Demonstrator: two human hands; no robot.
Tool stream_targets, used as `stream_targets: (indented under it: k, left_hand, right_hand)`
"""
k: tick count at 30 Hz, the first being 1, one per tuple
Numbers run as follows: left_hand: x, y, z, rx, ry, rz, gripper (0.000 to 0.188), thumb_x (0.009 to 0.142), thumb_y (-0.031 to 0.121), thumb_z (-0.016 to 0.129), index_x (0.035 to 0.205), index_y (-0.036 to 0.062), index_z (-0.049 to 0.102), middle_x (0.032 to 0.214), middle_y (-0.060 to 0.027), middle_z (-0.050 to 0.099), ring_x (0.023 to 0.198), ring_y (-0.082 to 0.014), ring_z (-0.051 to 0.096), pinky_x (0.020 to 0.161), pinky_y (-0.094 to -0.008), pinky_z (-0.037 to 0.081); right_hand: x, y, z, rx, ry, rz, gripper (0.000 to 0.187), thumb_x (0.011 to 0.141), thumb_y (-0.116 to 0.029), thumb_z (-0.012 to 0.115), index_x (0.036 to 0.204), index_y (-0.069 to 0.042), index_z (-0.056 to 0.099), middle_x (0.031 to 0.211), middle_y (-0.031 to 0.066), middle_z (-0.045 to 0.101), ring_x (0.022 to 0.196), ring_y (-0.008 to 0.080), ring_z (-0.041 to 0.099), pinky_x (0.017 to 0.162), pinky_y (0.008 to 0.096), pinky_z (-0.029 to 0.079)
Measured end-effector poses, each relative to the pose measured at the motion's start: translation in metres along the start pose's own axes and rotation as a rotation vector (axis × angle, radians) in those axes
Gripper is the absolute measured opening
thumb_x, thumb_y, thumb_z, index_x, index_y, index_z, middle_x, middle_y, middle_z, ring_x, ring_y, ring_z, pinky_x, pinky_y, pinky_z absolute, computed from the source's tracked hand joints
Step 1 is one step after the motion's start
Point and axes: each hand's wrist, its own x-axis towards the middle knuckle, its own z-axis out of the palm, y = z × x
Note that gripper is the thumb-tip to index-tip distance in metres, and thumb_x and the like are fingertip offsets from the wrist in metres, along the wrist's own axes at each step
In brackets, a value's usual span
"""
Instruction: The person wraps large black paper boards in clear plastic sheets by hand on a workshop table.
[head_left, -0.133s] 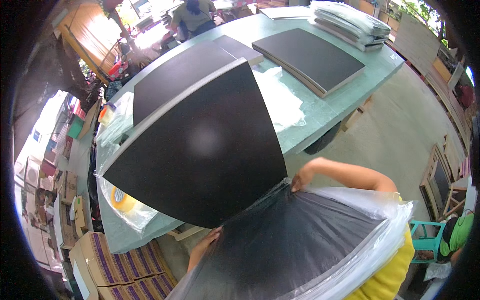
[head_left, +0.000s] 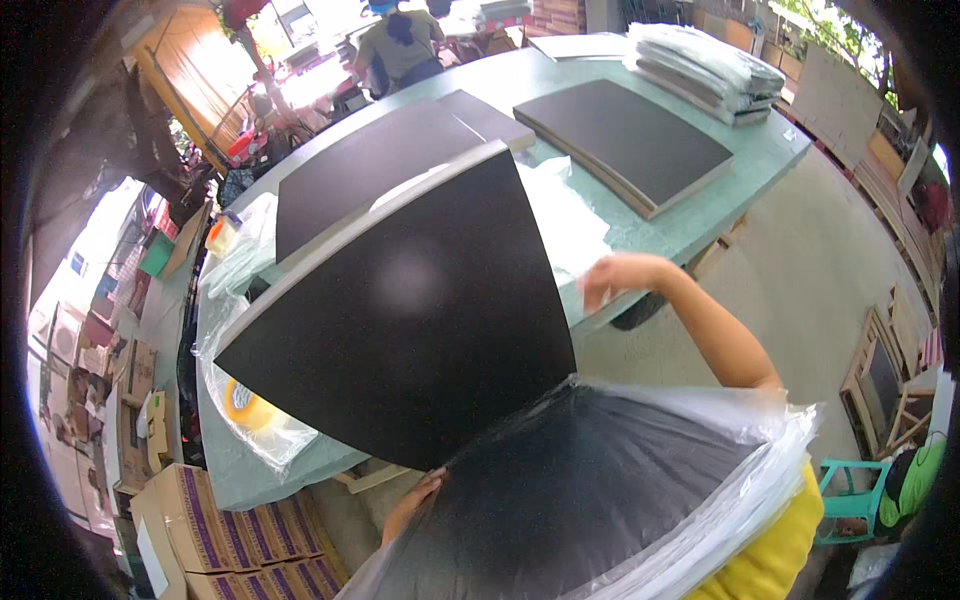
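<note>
Left hand (head_left: 412,503) grips plastic film (head_left: 610,480) at black panel (head_left: 410,340) — right hand (head_left: 617,277), blurred, seems loosely unclenched.

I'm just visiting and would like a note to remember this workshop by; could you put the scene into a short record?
Main item: black panel, partly inside a clear plastic sleeve
Left hand: at the sleeve's mouth, near the panel's lower edge; exact grip unclear
Right hand: raised off the sleeve, blurred
Work surface: pale green table
On it: yellow tape roll, stacked black panels, plastic-wrapped stack
Lower left: cardboard cartons
Lower right: turquoise plastic seat
</note>
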Motion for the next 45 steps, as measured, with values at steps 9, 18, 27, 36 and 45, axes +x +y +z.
stream_targets:
  k: [9, 18, 27, 36, 45]
  left_hand:
    - [0.006, 0.005, 0.002, 0.043, 0.294, -0.029, 0.026, 0.085, 0.012, 0.043, 0.106, 0.0013, 0.054, 0.106, -0.0105, 0.054, 0.096, -0.0159, 0.049, 0.084, -0.0264, 0.036]
    - [-0.044, 0.041, -0.058, 0.375, 0.762, 0.313, 0.027, 0.079, 0.010, 0.051, 0.103, -0.0003, 0.054, 0.071, -0.0039, 0.055, 0.064, -0.0080, 0.049, 0.058, -0.0198, 0.039]
    - [-0.071, 0.094, -0.037, 0.394, 0.721, 0.436, 0.027, 0.079, 0.012, 0.054, 0.103, 0.0007, 0.055, 0.087, -0.0067, 0.058, 0.075, -0.0122, 0.053, 0.068, -0.0238, 0.043]
    - [-0.075, 0.097, -0.022, 0.628, 0.739, 0.363, 0.023, 0.076, 0.005, 0.055, 0.098, -0.0005, 0.057, 0.085, -0.0086, 0.060, 0.072, -0.0127, 0.055, 0.065, -0.0243, 0.043]
    - [-0.125, 0.160, -0.001, 0.770, 1.108, 0.687, 0.023, 0.075, 0.001, 0.053, 0.097, 0.0019, 0.056, 0.087, -0.0111, 0.058, 0.077, -0.0176, 0.054, 0.071, -0.0270, 0.042]
  right_hand:
    - [0.107, 0.084, -0.044, -0.463, 0.918, -0.204, 0.020, 0.063, -0.022, 0.070, 0.076, -0.009, 0.063, 0.082, 0.0103, 0.059, 0.080, 0.0216, 0.056, 0.072, 0.0338, 0.044]
    - [0.078, 0.010, -0.070, 0.176, 0.775, -0.241, 0.016, 0.081, -0.019, 0.055, 0.077, -0.004, 0.053, 0.063, 0.0031, 0.052, 0.041, 0.0078, 0.045, 0.038, 0.0223, 0.037]
    - [0.046, -0.013, -0.074, -0.782, 0.809, -0.562, 0.005, 0.074, -0.009, 0.060, 0.074, -0.004, 0.057, 0.071, 0.0061, 0.058, 0.067, 0.0149, 0.057, 0.060, 0.0274, 0.045]
    - [-0.003, -0.071, -0.083, -0.751, 0.880, -0.520, 0.017, 0.068, -0.012, 0.063, 0.082, -0.001, 0.061, 0.083, 0.0138, 0.059, 0.083, 0.0236, 0.055, 0.076, 0.0335, 0.042]
    - [-0.120, -0.146, -0.052, -0.764, 1.786, -0.925, 0.015, 0.067, -0.015, 0.061, 0.065, 0.000, 0.057, 0.077, 0.0115, 0.055, 0.074, 0.0243, 0.051, 0.067, 0.0322, 0.039]
